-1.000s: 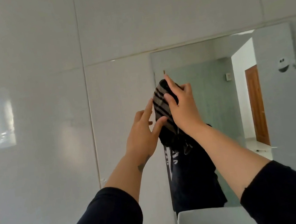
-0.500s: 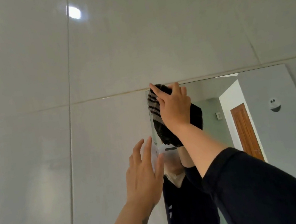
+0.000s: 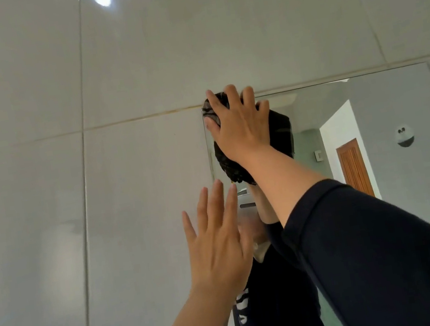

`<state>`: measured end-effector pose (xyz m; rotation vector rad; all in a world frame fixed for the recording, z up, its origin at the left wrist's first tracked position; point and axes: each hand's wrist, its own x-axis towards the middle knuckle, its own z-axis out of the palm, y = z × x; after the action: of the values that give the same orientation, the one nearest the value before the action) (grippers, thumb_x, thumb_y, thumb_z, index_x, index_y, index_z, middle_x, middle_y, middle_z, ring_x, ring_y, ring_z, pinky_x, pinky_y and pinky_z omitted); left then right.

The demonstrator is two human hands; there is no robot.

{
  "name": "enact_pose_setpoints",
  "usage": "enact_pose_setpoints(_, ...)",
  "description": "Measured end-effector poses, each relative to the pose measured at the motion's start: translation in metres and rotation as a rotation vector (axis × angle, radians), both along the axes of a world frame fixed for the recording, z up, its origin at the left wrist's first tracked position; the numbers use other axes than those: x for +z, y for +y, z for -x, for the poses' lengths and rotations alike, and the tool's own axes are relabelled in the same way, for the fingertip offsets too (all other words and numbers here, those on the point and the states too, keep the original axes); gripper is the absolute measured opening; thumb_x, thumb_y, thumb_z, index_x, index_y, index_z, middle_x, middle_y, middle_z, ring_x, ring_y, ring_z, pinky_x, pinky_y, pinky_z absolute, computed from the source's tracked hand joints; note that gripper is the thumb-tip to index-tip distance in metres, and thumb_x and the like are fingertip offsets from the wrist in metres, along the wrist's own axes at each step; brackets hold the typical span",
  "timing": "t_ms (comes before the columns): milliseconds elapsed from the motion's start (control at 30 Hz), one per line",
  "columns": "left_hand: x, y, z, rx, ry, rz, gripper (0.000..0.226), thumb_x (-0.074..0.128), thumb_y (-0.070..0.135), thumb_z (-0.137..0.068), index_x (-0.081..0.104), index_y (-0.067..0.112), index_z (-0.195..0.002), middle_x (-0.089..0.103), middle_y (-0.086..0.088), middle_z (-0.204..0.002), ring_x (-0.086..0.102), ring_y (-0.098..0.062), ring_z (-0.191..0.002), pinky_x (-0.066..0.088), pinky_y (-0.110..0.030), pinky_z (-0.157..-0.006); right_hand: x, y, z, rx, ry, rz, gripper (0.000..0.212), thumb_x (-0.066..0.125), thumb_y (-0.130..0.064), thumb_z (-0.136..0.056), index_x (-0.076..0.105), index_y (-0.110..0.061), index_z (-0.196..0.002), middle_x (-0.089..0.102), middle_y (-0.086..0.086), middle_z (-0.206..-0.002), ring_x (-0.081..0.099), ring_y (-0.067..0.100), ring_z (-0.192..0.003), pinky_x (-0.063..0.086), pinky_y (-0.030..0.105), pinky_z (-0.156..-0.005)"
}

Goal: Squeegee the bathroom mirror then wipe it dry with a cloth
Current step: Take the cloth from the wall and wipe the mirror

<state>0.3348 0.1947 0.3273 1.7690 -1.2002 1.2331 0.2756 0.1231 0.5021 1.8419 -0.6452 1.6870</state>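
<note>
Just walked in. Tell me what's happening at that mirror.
A person is wiping the bathroom mirror with a dark striped cloth. The right hand presses the cloth flat against the glass at the mirror's top left corner. The left hand is raised, fingers straight, by the mirror's left edge, holding nothing. No squeegee is in view.

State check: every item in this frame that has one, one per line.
cloth: bunched, pressed against the mirror's top-left corner
right hand: fingers spread, pressing the cloth
left hand: open, fingers straight, holding nothing
mirror: mounted on the wall, no streaks visible
door (in reflection): closed
</note>
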Motion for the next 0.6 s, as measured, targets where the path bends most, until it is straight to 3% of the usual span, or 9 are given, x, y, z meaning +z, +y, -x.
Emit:
enact_pose_setpoints(333,0.008,-0.016,0.027,0.136,-0.005,-0.064,0.064,0.025,0.055,-0.095,0.008,0.028,-0.15,0.0,0.002,-0.161,-0.003,-0.02,-0.147,0.003,-0.055,-0.115,0.0,-0.048,0.061,-0.019,-0.07,-0.038,0.051,0.032,-0.048,-0.098,0.029,-0.031,-0.147,0.039,0.006,-0.138,0.037,0.032,-0.118,0.037,0.046,-0.088)
enact_pose_setpoints(600,0.015,-0.047,0.074,0.078,0.005,-0.065,0.066,0.026,0.057,-0.093,0.008,0.03,-0.15,-0.001,0.003,-0.161,-0.005,-0.02,-0.147,0.001,-0.053,-0.115,-0.001,-0.096,0.124,-0.036,-0.13,-0.122,0.049,0.032,-0.049,-0.098,0.031,-0.035,-0.145,0.038,0.006,-0.138,0.036,0.032,-0.119,0.036,0.046,-0.088)
